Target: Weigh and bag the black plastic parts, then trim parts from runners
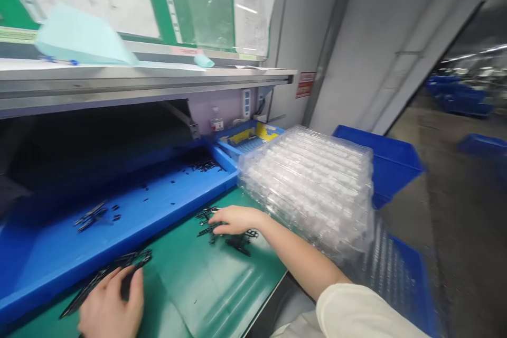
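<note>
left grip: shut on black plastic strip | right grip: open, resting on small black parts

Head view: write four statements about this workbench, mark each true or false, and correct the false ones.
1. The left hand holds a long black plastic strip. True.
2. The right hand is gloved. False: it is bare and rests on small black parts on a green mat.
3. A stack of clear plastic trays stands to the right of the right hand. True.
4. The long tray beside the green mat is yellow. False: it is blue.
</note>
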`<state>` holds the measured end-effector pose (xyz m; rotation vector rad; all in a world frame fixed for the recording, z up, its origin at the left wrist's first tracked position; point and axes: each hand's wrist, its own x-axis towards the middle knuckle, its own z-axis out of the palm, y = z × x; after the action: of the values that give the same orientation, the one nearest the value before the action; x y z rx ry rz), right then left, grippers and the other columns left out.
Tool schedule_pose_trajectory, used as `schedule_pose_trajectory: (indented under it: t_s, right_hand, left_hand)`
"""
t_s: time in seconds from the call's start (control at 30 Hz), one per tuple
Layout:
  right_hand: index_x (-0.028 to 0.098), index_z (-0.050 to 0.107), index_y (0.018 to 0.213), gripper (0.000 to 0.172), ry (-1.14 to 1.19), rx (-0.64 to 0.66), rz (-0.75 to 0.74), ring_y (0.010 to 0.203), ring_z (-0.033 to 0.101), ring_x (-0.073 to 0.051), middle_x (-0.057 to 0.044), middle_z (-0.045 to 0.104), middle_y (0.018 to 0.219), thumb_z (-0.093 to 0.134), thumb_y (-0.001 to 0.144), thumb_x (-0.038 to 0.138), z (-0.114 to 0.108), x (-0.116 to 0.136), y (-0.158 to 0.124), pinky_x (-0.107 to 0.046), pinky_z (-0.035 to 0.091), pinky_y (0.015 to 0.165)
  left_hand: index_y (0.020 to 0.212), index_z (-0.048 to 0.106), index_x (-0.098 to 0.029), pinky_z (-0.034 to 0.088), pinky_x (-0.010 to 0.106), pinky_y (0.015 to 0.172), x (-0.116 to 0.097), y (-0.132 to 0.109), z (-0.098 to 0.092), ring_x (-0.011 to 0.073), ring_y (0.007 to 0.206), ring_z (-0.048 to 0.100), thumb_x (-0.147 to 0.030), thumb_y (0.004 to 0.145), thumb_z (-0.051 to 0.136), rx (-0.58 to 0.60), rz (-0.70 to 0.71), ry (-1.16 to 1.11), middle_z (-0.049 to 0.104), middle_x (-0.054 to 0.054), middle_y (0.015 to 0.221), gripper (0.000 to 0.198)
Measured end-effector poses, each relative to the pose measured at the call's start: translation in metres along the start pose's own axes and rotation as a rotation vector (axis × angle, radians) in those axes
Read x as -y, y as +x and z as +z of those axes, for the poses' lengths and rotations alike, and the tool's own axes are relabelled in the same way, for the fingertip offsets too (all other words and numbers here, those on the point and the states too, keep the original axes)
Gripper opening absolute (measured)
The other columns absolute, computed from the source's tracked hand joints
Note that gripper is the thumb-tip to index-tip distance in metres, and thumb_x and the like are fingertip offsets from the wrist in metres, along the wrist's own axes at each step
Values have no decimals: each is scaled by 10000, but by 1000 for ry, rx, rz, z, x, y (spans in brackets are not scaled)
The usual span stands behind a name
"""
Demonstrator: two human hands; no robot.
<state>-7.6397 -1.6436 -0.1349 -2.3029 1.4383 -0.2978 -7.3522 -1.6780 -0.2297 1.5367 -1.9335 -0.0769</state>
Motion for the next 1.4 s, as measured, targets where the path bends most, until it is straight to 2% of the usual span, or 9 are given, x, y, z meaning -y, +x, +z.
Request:
schedule_pose_trajectory:
  t_s: [0.13,0.27,0.43,0.67,0.83,0.97,1.07,1.17,1.4]
  right_hand:
    - [127,601,1076,302,7,148,-112,1028,543,-198,-80,590,1116,504,822,256,-16,5,-2,-265,404,878]
    - [171,615,1061,281,112,-74,27,969,567,-171,-36,615,1071,494,820,251,-59,8,26,-256,419,858]
    - [173,599,1059,260,98,-257,293,1040,524,-177,-46,585,1115,449,847,194,-99,-17,107,-292,380,923]
    - [135,545,1044,251,116,-201,515,874,567,-147,-74,570,1037,471,868,298,-82,-76,200,-342,486,769]
    - [127,531,1040,262,190,-176,531,795,569,-125,-67,572,967,446,880,317,-74,-82,216,-299,504,687]
    - [91,583,965,240,273,-123,454,791,576,-120,-98,597,952,424,887,253,-99,-61,210,-267,493,706]
    - [92,651,838,246,363,40,352,740,592,-104,-89,638,867,479,850,267,-123,-31,192,-210,481,707]
    - [98,685,799,297,380,413,153,714,607,-119,-62,660,775,629,707,375,-125,10,168,-190,475,678]
    - [143,669,565,324,-4,1082,60,512,560,-76,21,621,548,774,406,404,-66,65,139,-123,381,426]
  left_hand:
    - [860,590,-189,413,451,800,-36,-9,-8,292,957,502,-430,790,348,-97,-24,32,572,127,990,349]
    - [900,592,-224,380,425,836,-38,-14,-4,257,1018,472,-393,801,396,-81,-68,-10,560,87,1037,277]
    - [905,590,-217,358,407,867,-36,-15,-1,241,1025,476,-352,825,398,-141,-16,-13,561,82,1027,248]
    - [887,592,-214,372,401,852,-24,-10,4,237,994,495,-338,831,415,-225,-59,2,566,86,1005,224]
    - [867,595,-212,389,402,826,-26,-10,4,231,976,507,-316,839,403,-214,-81,-10,571,85,983,220]
    - [861,588,-202,395,393,819,-31,-10,1,227,972,508,-293,841,402,-224,-86,-16,567,85,977,208]
    - [863,587,-198,393,397,821,-34,-10,-2,227,969,504,-286,843,402,-191,-88,-35,564,84,974,205]
    - [862,588,-197,390,400,825,-36,-10,-4,226,966,501,-287,843,399,-177,-103,-57,563,83,972,210]
    - [843,591,-200,396,396,822,-37,-9,-5,223,968,503,-294,834,403,-170,-123,-72,567,84,972,211]
